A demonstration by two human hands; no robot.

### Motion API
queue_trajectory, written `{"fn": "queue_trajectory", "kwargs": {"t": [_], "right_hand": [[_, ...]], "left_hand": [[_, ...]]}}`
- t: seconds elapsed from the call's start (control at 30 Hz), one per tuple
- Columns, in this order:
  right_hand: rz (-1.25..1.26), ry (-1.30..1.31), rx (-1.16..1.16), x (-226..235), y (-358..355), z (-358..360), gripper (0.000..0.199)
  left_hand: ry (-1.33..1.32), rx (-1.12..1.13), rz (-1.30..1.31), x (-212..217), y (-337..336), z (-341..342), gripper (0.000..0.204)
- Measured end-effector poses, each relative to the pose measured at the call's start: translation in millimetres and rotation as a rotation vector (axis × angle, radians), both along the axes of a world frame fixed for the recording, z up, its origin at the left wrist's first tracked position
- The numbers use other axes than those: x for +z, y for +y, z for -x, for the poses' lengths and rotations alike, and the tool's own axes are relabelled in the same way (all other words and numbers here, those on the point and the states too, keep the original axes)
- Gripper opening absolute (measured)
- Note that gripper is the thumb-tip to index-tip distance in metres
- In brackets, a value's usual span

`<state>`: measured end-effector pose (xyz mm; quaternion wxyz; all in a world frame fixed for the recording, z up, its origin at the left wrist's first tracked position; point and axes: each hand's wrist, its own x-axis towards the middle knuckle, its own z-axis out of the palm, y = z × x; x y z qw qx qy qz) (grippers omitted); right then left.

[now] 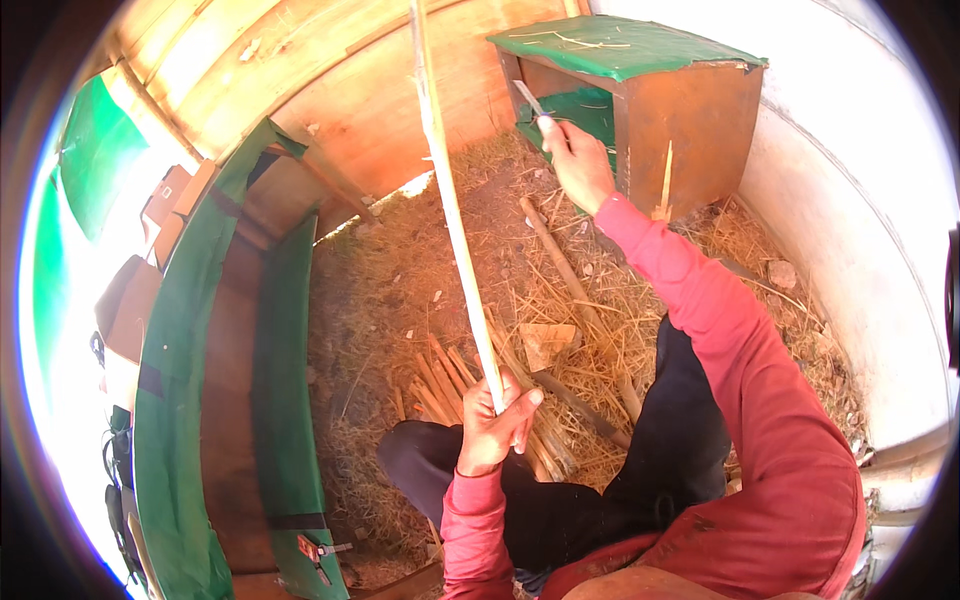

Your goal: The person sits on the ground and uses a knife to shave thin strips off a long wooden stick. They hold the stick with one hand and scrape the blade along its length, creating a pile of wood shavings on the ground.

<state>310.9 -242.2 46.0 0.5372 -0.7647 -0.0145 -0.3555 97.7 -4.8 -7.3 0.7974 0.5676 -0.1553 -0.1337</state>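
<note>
Two hands: both closed on something, one low, one raised.
Left grip: the left hand (495, 425) is wrapped tight round the lower end of a long, pale, thin split-cane strip (450, 200), just above the knees.
Right grip: the right hand (575, 160), arm stretched out, pinches a small grey-bladed knife (530, 100), held clear of the strip.
Strip: smooth, whitish, slightly bowed, rising past the top edge; a thin shaving hangs near its upper part.
Progress: by my judgement, well along; the visible length looks pared clean.
Left to do: cannot tell; upper end out of view.
Around: brown cane sticks (445, 380) piled on the straw-strewn floor (390, 300); green-topped wooden counter (640, 60) beyond.
</note>
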Motion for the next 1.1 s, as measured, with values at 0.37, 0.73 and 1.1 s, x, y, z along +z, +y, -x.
{"fn": "queue_trajectory", "kwargs": {"t": [0.37,0.73,1.1], "right_hand": [[0.169,-0.129,0.273,-13,27,29,0.048],[0.423,-0.232,0.459,-15,32,43,0.038],[0.845,-0.326,0.757,-23,58,86,0.030]], "left_hand": [[0.074,0.226,-0.016,-5,3,-8,0.032],[0.028,0.262,-0.100,-1,-3,-10,0.032],[0.005,0.133,0.047,-2,2,-11,0.033]]}}
